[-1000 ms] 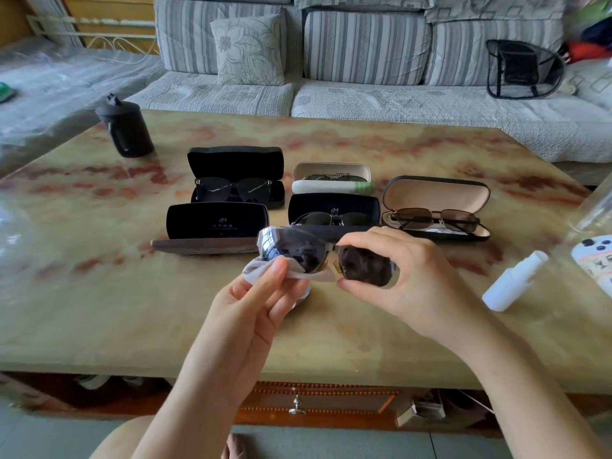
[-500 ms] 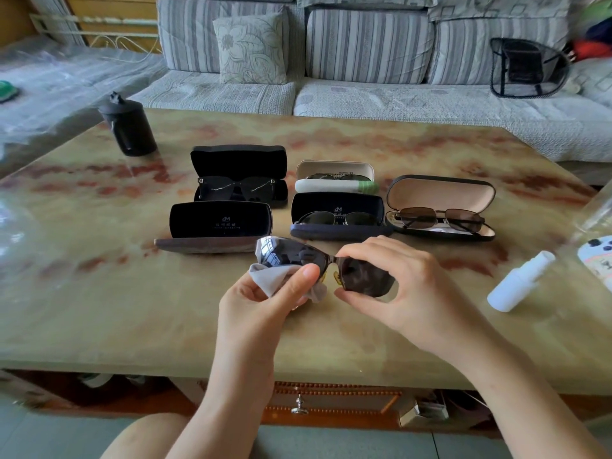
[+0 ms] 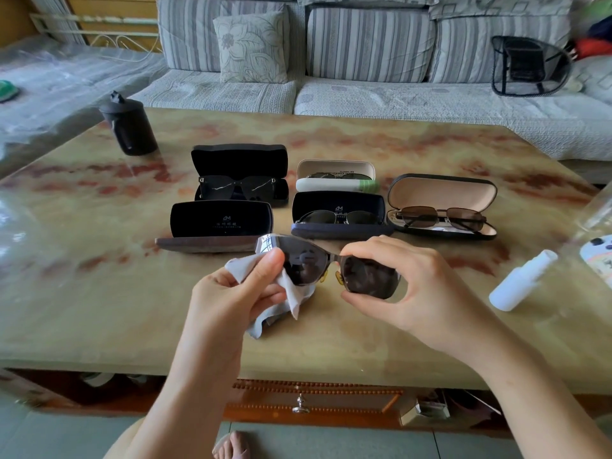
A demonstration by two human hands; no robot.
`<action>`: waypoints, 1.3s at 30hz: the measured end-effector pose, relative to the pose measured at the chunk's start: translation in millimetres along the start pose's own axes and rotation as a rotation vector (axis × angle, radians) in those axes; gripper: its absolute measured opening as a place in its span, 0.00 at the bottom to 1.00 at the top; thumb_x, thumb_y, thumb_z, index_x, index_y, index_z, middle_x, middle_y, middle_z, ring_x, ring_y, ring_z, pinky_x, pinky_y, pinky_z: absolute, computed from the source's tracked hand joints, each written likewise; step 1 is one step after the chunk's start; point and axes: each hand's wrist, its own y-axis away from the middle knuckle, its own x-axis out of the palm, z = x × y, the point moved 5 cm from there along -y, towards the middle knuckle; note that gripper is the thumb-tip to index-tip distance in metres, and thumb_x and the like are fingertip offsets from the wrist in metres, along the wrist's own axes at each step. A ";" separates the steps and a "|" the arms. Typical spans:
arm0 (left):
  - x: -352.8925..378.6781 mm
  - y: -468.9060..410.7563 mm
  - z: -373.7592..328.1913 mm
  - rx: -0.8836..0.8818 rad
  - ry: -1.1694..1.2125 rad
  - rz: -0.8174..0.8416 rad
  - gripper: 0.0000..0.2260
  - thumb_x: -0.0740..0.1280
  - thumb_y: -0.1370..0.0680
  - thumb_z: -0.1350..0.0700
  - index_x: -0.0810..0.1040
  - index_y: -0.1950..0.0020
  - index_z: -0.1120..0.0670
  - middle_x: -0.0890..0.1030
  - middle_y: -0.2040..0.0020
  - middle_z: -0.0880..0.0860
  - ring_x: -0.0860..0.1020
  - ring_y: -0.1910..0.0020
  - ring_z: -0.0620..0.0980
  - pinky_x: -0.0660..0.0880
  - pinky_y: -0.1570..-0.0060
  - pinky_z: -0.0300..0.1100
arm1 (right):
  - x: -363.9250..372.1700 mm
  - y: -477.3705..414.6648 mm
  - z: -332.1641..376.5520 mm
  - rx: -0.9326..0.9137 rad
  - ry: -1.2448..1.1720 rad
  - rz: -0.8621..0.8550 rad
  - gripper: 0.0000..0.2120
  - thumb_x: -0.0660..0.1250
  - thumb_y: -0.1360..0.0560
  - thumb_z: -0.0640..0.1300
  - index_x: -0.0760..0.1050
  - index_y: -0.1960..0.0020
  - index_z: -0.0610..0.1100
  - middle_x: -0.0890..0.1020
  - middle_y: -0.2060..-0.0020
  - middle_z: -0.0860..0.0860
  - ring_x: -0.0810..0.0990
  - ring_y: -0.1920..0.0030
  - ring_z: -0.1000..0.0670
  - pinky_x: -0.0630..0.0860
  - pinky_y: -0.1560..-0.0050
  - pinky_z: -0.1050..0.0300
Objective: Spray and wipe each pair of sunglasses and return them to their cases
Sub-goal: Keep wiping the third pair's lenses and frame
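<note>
Over the table's front half I hold dark sunglasses [image 3: 331, 268]. My right hand [image 3: 407, 293] pinches the right lens between thumb and fingers. My left hand [image 3: 238, 293] grips a grey cloth [image 3: 291, 294] and presses it against the left lens with the thumb. Behind them stands an open black case [image 3: 220, 221] with nothing in it. Three more open cases hold sunglasses: a black one [image 3: 238, 175], a dark blue one [image 3: 339, 218] and a tan-lined one [image 3: 442, 207]. A white case [image 3: 336, 175] also holds a pair. A white spray bottle [image 3: 521, 279] lies at the right.
A black lidded cup [image 3: 129, 127] stands at the table's far left corner. A patterned phone [image 3: 597, 255] lies at the right edge beside a clear bottle [image 3: 596, 210]. A striped sofa [image 3: 364, 61] runs behind the marble table [image 3: 99, 293]. A drawer knob [image 3: 300, 405] sits below the front edge.
My left thumb with the cloth has slid across the left lens toward its outer edge. More cloth hangs below the glasses. The right hand keeps its pinch.
</note>
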 end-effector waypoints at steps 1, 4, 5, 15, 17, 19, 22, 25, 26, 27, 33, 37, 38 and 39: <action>-0.9 -0.4 -1.8 0.004 -0.017 0.012 0.23 0.74 0.39 0.47 0.84 0.51 0.62 0.84 0.56 0.64 0.83 0.55 0.59 0.81 0.49 0.46 | -0.2 0.0 0.1 0.003 -0.002 0.002 0.16 0.73 0.30 0.46 0.78 0.42 0.49 0.75 0.57 0.65 0.75 0.55 0.64 0.68 0.54 0.74; -1.5 0.7 -8.3 0.012 -0.066 0.061 0.14 0.72 0.37 0.50 0.85 0.57 0.58 0.85 0.62 0.60 0.83 0.62 0.53 0.82 0.58 0.39 | -0.7 0.4 1.4 0.007 -0.005 0.001 0.17 0.73 0.30 0.46 0.78 0.42 0.50 0.76 0.57 0.65 0.76 0.54 0.62 0.68 0.53 0.74; 0.4 2.6 -12.7 0.019 -0.094 0.085 0.09 0.71 0.35 0.50 0.85 0.63 0.55 0.84 0.67 0.57 0.82 0.66 0.50 0.81 0.61 0.37 | -0.8 0.6 2.2 0.009 -0.010 0.000 0.17 0.73 0.30 0.46 0.78 0.43 0.50 0.76 0.57 0.63 0.76 0.54 0.61 0.69 0.53 0.74; -16.6 3.1 -40.3 0.215 -0.378 0.005 0.11 0.72 0.31 0.52 0.83 0.73 0.48 0.80 0.75 0.50 0.74 0.77 0.42 0.70 0.76 0.29 | -7.6 -0.3 5.3 0.141 -0.164 0.072 0.14 0.74 0.30 0.45 0.79 0.45 0.52 0.79 0.54 0.57 0.78 0.52 0.54 0.73 0.52 0.67; -24.1 3.1 -52.4 0.330 -0.454 -0.046 0.06 0.71 0.33 0.46 0.84 0.67 0.45 0.81 0.74 0.51 0.72 0.77 0.45 0.69 0.76 0.30 | -10.3 -1.1 6.7 0.152 -0.173 0.071 0.15 0.75 0.30 0.45 0.79 0.44 0.52 0.80 0.52 0.57 0.78 0.49 0.55 0.72 0.49 0.68; -24.5 7.3 -70.0 0.473 -0.537 -0.092 0.09 0.68 0.36 0.40 0.83 0.66 0.44 0.80 0.73 0.47 0.71 0.77 0.44 0.66 0.75 0.28 | -12.1 -1.8 8.9 0.162 -0.181 0.079 0.16 0.76 0.30 0.44 0.78 0.46 0.56 0.80 0.49 0.58 0.77 0.46 0.60 0.68 0.48 0.76; -3.6 17.0 -93.8 0.621 -0.645 -0.008 0.08 0.68 0.36 0.40 0.83 0.63 0.41 0.82 0.67 0.36 0.78 0.66 0.36 0.71 0.65 0.25 | -10.7 -2.3 11.6 0.152 -0.161 0.118 0.18 0.77 0.31 0.43 0.77 0.48 0.59 0.80 0.49 0.61 0.70 0.45 0.75 0.62 0.45 0.81; 31.7 17.3 -93.6 0.511 -0.768 0.284 0.11 0.70 0.37 0.36 0.84 0.59 0.38 0.84 0.59 0.38 0.81 0.58 0.37 0.75 0.58 0.29 | -9.7 -5.0 11.0 0.146 -0.138 0.116 0.15 0.74 0.32 0.48 0.78 0.47 0.59 0.80 0.48 0.61 0.69 0.39 0.72 0.60 0.41 0.79; 41.0 15.9 -89.9 0.470 -0.861 0.350 0.12 0.71 0.37 0.35 0.84 0.58 0.37 0.85 0.58 0.41 0.81 0.58 0.40 0.75 0.59 0.32 | -9.7 -5.9 12.0 0.135 -0.129 0.114 0.15 0.73 0.32 0.49 0.78 0.47 0.58 0.80 0.48 0.60 0.70 0.38 0.68 0.60 0.40 0.78; 49.3 14.1 -86.4 0.439 -0.969 0.387 0.13 0.71 0.36 0.35 0.84 0.56 0.38 0.86 0.57 0.45 0.81 0.59 0.42 0.74 0.60 0.34 | -9.7 -6.8 13.5 0.120 -0.127 0.110 0.15 0.72 0.32 0.50 0.78 0.46 0.57 0.80 0.48 0.59 0.71 0.39 0.67 0.60 0.40 0.78; 69.7 -1.7 -72.4 0.378 -1.303 0.437 0.15 0.70 0.28 0.42 0.85 0.54 0.53 0.72 0.70 0.50 0.64 0.75 0.46 0.64 0.73 0.34 | -9.3 -6.0 14.9 0.181 -0.248 0.101 0.22 0.74 0.29 0.40 0.71 0.42 0.56 0.81 0.51 0.58 0.78 0.46 0.55 0.73 0.47 0.65; 67.6 -6.2 -70.8 0.350 -1.225 0.516 0.12 0.72 0.30 0.42 0.83 0.61 0.50 0.75 0.72 0.52 0.66 0.75 0.44 0.64 0.73 0.34 | -9.6 -6.8 15.7 0.158 -0.279 0.079 0.27 0.74 0.29 0.37 0.67 0.39 0.58 0.80 0.53 0.55 0.79 0.48 0.50 0.73 0.46 0.63; 67.2 -7.3 -71.3 0.348 -1.213 0.541 0.12 0.72 0.31 0.41 0.84 0.60 0.49 0.78 0.70 0.52 0.68 0.73 0.42 0.65 0.72 0.34 | -9.8 -7.0 15.1 0.154 -0.276 0.076 0.27 0.74 0.29 0.37 0.67 0.39 0.59 0.80 0.52 0.55 0.78 0.47 0.50 0.73 0.45 0.63; 67.2 -8.8 -72.1 0.346 -1.208 0.566 0.10 0.72 0.31 0.41 0.84 0.60 0.47 0.80 0.69 0.50 0.69 0.73 0.42 0.67 0.72 0.34 | -9.3 -7.3 14.7 0.149 -0.262 0.079 0.26 0.74 0.29 0.38 0.68 0.39 0.60 0.79 0.52 0.56 0.78 0.45 0.50 0.73 0.44 0.63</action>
